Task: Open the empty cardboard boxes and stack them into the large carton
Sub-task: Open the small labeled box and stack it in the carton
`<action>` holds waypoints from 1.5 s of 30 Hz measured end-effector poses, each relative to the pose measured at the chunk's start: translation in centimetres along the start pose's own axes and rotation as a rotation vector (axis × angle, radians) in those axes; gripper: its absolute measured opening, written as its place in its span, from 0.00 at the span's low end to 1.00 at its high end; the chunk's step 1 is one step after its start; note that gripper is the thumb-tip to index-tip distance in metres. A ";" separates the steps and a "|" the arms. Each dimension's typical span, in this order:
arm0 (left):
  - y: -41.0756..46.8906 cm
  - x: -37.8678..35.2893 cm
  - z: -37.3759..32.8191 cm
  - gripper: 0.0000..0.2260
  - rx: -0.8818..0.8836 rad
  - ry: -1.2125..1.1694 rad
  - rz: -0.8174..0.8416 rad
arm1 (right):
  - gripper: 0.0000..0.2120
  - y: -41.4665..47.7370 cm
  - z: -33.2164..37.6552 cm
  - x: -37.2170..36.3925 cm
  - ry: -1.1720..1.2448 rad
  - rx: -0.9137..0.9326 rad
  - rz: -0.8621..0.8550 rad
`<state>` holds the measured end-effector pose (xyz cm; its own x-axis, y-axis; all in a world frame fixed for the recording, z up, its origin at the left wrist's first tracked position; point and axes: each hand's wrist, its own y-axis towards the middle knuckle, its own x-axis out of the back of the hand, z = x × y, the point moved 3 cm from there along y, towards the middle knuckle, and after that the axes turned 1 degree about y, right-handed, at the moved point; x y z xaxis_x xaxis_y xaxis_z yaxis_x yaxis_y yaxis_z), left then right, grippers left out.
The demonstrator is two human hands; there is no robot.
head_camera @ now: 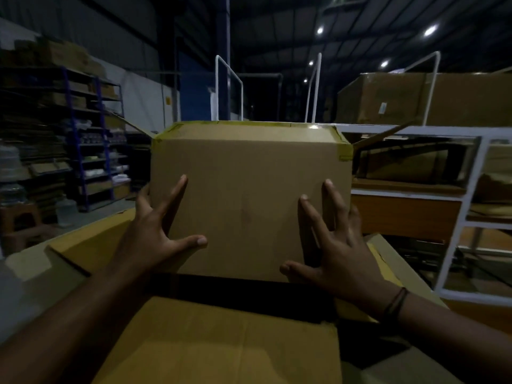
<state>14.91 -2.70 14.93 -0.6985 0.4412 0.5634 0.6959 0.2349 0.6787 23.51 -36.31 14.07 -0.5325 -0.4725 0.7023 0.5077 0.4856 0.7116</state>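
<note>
The left hand and right hand press flat, fingers spread wide, on the brown box. The big carton lies open just below them.

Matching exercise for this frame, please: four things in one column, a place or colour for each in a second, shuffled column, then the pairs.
Things
1. cardboard box
2. tape
3. wristband
4. shelving rack

Place or colour
A. far left, with blue uprights
B. dark, on the right wrist
C. between the left hand and right hand, at the opening of the large carton
D. yellowish, along the box's top edges and corners

Pairs: 1-C, 2-D, 3-B, 4-A
</note>
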 end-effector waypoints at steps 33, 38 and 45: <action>-5.2 -8.0 5.6 0.48 0.415 0.220 0.082 | 0.46 -3.9 0.1 -8.1 0.248 -0.611 0.033; -3.6 -4.3 4.7 0.47 0.643 -0.208 -0.050 | 0.39 -4.4 -1.1 -4.9 0.997 -0.743 -0.254; -1.3 0.6 5.0 0.40 0.543 -0.335 0.062 | 0.27 -5.7 -0.7 -3.0 1.324 -0.543 0.175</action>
<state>14.39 1.62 11.99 -0.6255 0.6940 0.3565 0.7800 0.5668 0.2652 22.70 -38.19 7.90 0.4175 -0.9063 0.0662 0.8502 0.4153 0.3234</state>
